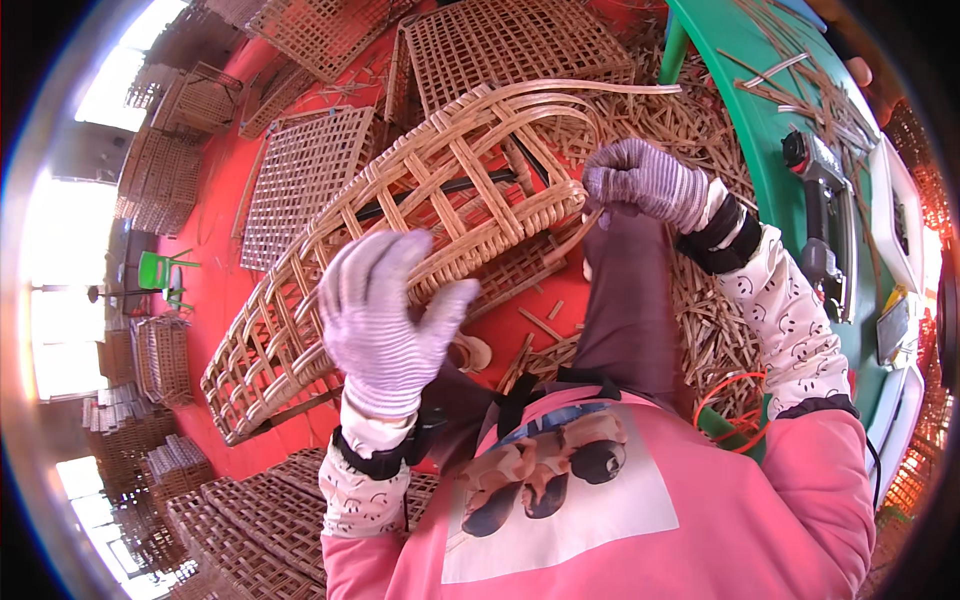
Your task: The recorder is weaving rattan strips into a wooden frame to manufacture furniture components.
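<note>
Purple-and-white-gloved, the left grip (385,320) was spread apart near a long brown wicker frame (500,238) aslant in front; the right grip (645,182) was curled together at the frame's bound end, its contents hidden. Alongside, a green desk (725,60) bore a black-and-grey tool (822,215); brown offcuts (715,330) littered the red floor (215,230). Beyond were brown lattice panels (310,180), a green chair (155,270) and bright windows (70,260).
</note>
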Demonstrator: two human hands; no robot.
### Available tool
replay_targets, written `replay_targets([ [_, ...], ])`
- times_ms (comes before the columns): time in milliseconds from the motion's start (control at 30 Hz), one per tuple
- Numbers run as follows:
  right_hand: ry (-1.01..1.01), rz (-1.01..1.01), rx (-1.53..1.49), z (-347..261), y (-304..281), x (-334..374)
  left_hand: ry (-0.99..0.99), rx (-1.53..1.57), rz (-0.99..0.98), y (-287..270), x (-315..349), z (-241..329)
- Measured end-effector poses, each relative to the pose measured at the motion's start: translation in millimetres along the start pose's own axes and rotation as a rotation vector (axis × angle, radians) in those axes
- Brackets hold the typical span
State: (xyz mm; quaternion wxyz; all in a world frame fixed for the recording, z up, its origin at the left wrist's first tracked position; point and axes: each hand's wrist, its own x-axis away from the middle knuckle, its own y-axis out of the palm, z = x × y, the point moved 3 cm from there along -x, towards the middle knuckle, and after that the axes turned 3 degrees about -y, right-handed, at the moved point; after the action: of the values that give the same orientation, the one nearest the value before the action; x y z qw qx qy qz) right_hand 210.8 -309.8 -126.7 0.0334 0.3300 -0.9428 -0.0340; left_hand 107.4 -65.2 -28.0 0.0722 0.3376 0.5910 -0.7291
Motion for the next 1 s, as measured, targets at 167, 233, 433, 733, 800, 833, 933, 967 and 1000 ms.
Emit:
replay_targets([
  [167,-0.103,-0.093,-0.221,17.4,1.6,-5.8,0.088,0.035,-0.086,26.6,-30.1,29.7],
  [233,-0.082,-0.108,-0.261,21.6,1.7,-7.6,-0.007,0.056,-0.164,33.7,-35.3,32.3],
  [433,-0.286,-0.067,-0.218,27.5,6.7,-13.1,-0.048,0.131,-0.223,39.0,-37.6,35.9],
  [733,-0.288,-0.185,-0.522,50.1,36.1,-24.4,-0.024,0.112,-0.208,47.4,-40.7,45.9],
  [800,-0.244,-0.153,-0.476,46.8,39.7,-23.6,-0.023,0.099,-0.225,46.4,-40.0,45.1],
  [833,-0.18,-0.119,-0.394,45.8,39.9,-23.1,-0.021,0.096,-0.231,46.7,-39.8,44.3],
  [933,-0.314,-0.1,-0.429,33.3,31.7,-14.8,-0.06,0.113,-0.258,45.1,-38.1,42.5],
  [967,-0.373,-0.092,-0.384,31.1,24.9,-9.3,-0.05,0.102,-0.268,45.3,-37.7,43.2],
  [1000,-0.481,0.147,0.118,29.6,16.2,-6.9,-0.084,0.11,-0.264,45.0,-37.0,42.6],
])
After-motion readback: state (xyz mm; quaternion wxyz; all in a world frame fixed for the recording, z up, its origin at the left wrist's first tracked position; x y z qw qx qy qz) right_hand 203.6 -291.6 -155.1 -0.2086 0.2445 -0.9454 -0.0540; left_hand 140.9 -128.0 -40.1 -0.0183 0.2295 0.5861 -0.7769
